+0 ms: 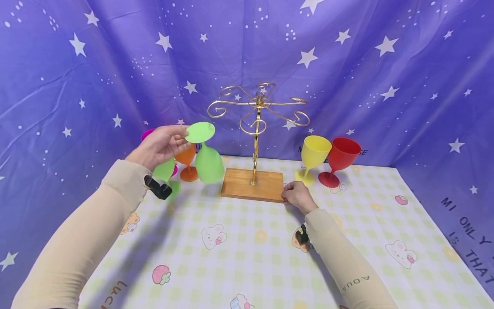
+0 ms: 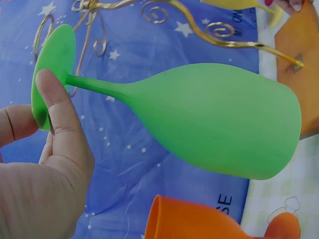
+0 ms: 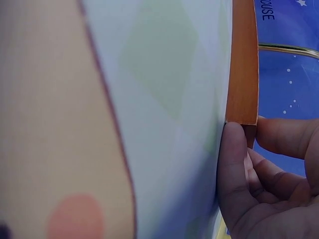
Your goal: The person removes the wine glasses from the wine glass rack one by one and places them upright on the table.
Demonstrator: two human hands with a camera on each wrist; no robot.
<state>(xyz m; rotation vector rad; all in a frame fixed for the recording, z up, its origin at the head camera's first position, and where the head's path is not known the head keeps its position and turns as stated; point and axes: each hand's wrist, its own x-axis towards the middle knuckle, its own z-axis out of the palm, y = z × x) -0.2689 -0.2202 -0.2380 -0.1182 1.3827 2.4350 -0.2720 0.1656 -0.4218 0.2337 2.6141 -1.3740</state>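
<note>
My left hand [image 1: 162,145] pinches the foot of a green plastic goblet [image 1: 209,164] between thumb and fingers. The goblet hangs upside down above the table, its bowl pointing down, just left of a glass rack [image 1: 255,141]. That rack has a gold post, curled gold arms around its top and a wooden base [image 1: 247,185]. At the base's front right corner, my right hand [image 1: 299,196] grips the edge; the right wrist view has the thumb and fingers [image 3: 233,149] around that corner. None of the rack's visible arms carries a goblet.
Upright yellow [image 1: 315,151] and red goblets [image 1: 342,155] stand right of the rack. To the left are an orange goblet [image 1: 189,174], another green one [image 1: 165,169] and a magenta one [image 1: 148,133], partly behind my left hand. A starry blue curtain [image 1: 247,43] closes the back.
</note>
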